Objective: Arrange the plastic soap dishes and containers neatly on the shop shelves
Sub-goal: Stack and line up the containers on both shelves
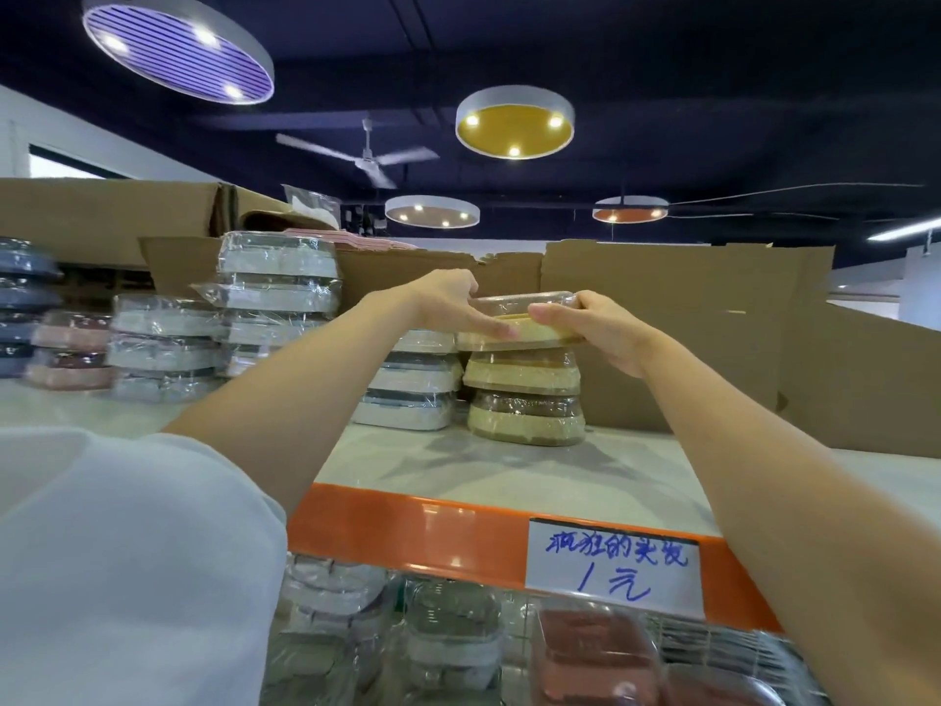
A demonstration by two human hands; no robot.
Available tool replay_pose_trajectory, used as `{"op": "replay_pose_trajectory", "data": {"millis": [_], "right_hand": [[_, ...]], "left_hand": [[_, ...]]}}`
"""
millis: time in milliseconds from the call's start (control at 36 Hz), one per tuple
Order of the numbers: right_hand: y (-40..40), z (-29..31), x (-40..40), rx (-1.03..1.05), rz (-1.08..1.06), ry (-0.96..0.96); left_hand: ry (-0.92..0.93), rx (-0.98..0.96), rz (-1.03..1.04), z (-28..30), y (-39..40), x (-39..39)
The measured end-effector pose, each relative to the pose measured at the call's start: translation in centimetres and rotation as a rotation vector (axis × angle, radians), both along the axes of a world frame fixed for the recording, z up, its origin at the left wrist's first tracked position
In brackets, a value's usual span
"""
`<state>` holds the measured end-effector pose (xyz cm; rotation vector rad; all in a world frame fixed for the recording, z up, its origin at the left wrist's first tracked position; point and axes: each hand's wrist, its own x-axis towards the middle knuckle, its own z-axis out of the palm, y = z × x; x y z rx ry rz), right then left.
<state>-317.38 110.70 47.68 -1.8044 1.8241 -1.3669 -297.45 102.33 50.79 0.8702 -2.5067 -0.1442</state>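
mid-frame, left hand [450, 303] and right hand [598, 326] grip a beige dish [524, 318] atop its stack [524, 394]; several stacks done, lower-shelf stock apparently left.

Cardboard boxes [687, 318] behind the stacks, a handwritten price tag [613, 568], round ceiling lamps [514, 122], a ceiling fan [364, 155]

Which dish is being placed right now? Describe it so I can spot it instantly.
Find the top shelf with the orange front edge and the open cardboard box behind it. The beige soap dish tops the beige stack beside that box, held between the left hand and right hand; neighbouring stacks are white.
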Motion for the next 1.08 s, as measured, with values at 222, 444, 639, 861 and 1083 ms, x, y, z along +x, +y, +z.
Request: {"op": "replay_pose_trajectory", "data": {"millis": [222, 444, 639, 861, 1083], "right_hand": [[-0.6, -0.9, -0.9, -0.054, -0.099, -0.052], [-0.6, -1.2, -0.1, 0.013, -0.158, -0.058], [-0.3, -1.3, 0.2, 0.007, -0.231, -0.046], [4.4, -2.1, 1.1, 0.035, -0.503, 0.223], [8.9, -3.7, 6.8, 0.144, -0.699, 0.674]], "left_hand": [[-0.059, -0.17, -0.017, -0.3, -1.0, 1.6], [-0.136, -0.176, -0.055, -0.8, -0.5, 1.6], [-0.231, -0.143, -0.02, -2.1, 0.3, 1.8], [-0.305, -0.154, -0.051, -4.0, 2.0, 3.4], [-0.314, -0.23, -0.114, -5.1, 3.7, 6.3]]}}
